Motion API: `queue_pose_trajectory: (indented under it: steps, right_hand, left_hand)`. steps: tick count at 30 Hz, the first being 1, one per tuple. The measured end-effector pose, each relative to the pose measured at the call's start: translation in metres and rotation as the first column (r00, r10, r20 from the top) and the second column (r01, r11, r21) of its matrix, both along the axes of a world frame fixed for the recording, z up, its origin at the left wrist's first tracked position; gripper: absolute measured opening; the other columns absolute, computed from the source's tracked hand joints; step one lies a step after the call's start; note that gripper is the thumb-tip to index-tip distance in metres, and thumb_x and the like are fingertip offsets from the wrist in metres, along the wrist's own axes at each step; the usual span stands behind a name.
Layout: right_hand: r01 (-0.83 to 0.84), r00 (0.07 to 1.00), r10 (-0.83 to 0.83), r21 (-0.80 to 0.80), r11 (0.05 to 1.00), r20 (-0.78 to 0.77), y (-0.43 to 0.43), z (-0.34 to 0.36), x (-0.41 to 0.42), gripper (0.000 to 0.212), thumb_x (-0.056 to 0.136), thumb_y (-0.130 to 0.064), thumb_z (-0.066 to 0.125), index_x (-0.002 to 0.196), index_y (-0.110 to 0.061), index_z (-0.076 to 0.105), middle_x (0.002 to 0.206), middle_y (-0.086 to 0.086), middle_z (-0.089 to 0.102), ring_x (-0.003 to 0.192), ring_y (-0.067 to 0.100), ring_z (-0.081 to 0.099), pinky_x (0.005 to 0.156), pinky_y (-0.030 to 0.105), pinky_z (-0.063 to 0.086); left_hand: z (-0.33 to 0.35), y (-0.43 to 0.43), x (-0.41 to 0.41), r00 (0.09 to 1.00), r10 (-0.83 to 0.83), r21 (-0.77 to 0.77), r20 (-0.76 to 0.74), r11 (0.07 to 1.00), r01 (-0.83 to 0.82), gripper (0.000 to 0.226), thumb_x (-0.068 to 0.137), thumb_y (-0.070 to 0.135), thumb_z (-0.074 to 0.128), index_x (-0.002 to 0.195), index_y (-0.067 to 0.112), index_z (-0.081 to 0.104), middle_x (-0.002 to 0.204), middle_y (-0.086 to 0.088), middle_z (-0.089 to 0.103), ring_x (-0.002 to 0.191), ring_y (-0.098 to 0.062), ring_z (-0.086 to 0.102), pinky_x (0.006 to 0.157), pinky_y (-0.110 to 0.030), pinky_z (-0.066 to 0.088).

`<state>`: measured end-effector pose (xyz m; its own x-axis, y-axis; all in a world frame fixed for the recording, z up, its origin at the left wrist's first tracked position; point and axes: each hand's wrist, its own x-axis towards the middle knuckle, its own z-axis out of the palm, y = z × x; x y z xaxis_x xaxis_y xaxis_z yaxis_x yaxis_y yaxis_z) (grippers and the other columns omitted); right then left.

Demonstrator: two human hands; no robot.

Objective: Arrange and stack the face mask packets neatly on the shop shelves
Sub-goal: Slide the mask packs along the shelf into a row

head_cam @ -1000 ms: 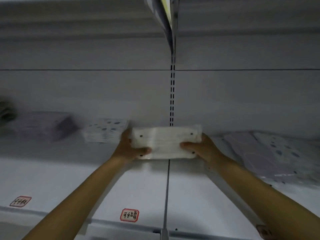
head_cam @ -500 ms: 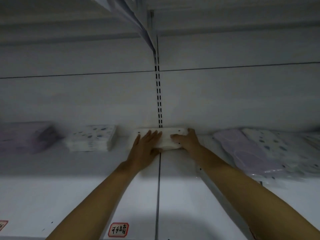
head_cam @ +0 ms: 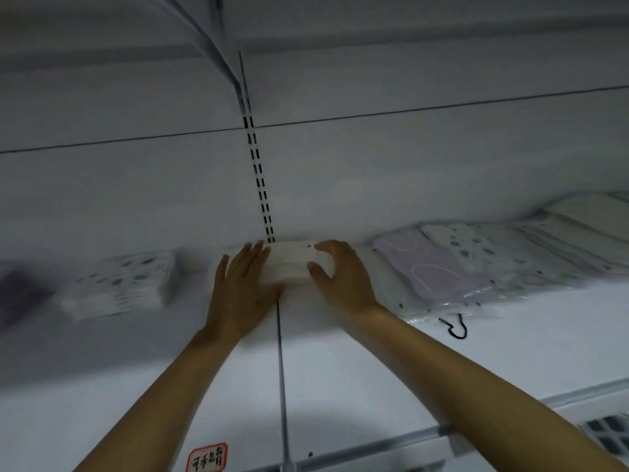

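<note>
A white stack of face mask packets [head_cam: 293, 264] lies on the white shelf [head_cam: 340, 362], pushed against the back wall below the slotted upright. My left hand [head_cam: 243, 294] lies flat on the stack's left part, fingers spread. My right hand [head_cam: 340, 274] cups the stack's right end, thumb at the front and fingers over the top. A spotted white stack [head_cam: 122, 284] sits to the left. On the right, a lilac packet [head_cam: 432, 270] and spotted packets [head_cam: 483, 253] lie spread out and overlapping.
A purple stack [head_cam: 17, 294] is blurred at the far left. More pale packets [head_cam: 585, 223] lie at the far right. A black ear loop [head_cam: 456, 327] hangs out below the right pile. A red-bordered label [head_cam: 207, 458] marks the shelf's front edge. Another shelf is overhead.
Both hands carried the white stack from mid-air to the back of the shelf and set it against the wall. They now rest on it, pressing its ends. The view has shifted left.
</note>
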<state>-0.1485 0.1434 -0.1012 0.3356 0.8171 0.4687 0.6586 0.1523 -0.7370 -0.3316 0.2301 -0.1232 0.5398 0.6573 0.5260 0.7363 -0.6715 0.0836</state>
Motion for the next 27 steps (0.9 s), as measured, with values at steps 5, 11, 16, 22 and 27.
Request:
queue_pose_trajectory:
  steps: [5, 11, 16, 22, 27]
  right_hand:
    - [0.108, 0.988, -0.094, -0.110, 0.988, 0.121, -0.034, 0.007, 0.046, 0.027, 0.094, -0.030, 0.059, 0.117, -0.016, 0.061, 0.119, 0.001, 0.063, 0.114, 0.017, 0.055, 0.092, 0.027, 0.040]
    - [0.200, 0.980, -0.200, -0.064, 0.978, 0.010, -0.074, 0.009, 0.097, 0.014, 0.094, -0.018, 0.058, 0.105, -0.017, 0.067, 0.105, -0.006, 0.067, 0.102, 0.009, 0.060, 0.081, 0.010, 0.036]
    - [0.210, 0.977, -0.210, -0.019, 0.978, -0.021, -0.079, 0.021, 0.134, 0.011, 0.092, -0.016, 0.059, 0.088, -0.025, 0.064, 0.091, -0.011, 0.065, 0.089, 0.004, 0.059, 0.071, 0.000, 0.035]
    - [0.267, 0.963, -0.268, -0.025, 0.963, -0.039, -0.108, 0.036, 0.227, 0.012, 0.091, -0.012, 0.059, 0.089, -0.020, 0.067, 0.087, -0.004, 0.068, 0.084, 0.013, 0.063, 0.076, 0.019, 0.046]
    - [0.247, 0.955, -0.267, -0.151, 0.957, -0.131, -0.114, 0.048, 0.307, 0.015, 0.090, -0.012, 0.055, 0.084, -0.022, 0.064, 0.097, 0.004, 0.067, 0.098, 0.029, 0.065, 0.091, 0.040, 0.050]
  left_hand:
    - [0.004, -0.007, 0.002, 0.975, -0.171, 0.078, 0.144, 0.984, 0.161, 0.055, 0.093, 0.044, 0.041, 0.134, 0.008, 0.053, 0.144, -0.008, 0.048, 0.130, -0.026, 0.046, 0.109, -0.043, 0.034]
    - [0.024, -0.055, 0.043, 0.893, -0.400, 0.026, 0.205, 0.915, 0.404, 0.049, 0.092, 0.043, 0.042, 0.129, 0.015, 0.058, 0.140, 0.004, 0.047, 0.125, -0.011, 0.041, 0.104, -0.027, 0.031]
    - [0.046, -0.089, 0.093, 0.857, -0.462, -0.078, 0.228, 0.869, 0.489, 0.051, 0.090, 0.050, 0.038, 0.129, 0.024, 0.058, 0.132, 0.021, 0.043, 0.118, 0.013, 0.031, 0.100, 0.000, 0.019]
    - [0.060, -0.123, 0.193, 0.874, -0.418, -0.271, 0.249, 0.836, 0.477, 0.043, 0.094, 0.046, 0.045, 0.134, 0.032, 0.051, 0.126, 0.021, 0.049, 0.123, -0.003, 0.044, 0.102, -0.019, 0.034]
    - [0.056, -0.129, 0.279, 0.949, -0.242, -0.402, 0.200, 0.863, 0.305, 0.053, 0.100, 0.042, 0.042, 0.148, 0.024, 0.032, 0.153, 0.005, 0.035, 0.141, -0.014, 0.029, 0.114, -0.030, 0.025]
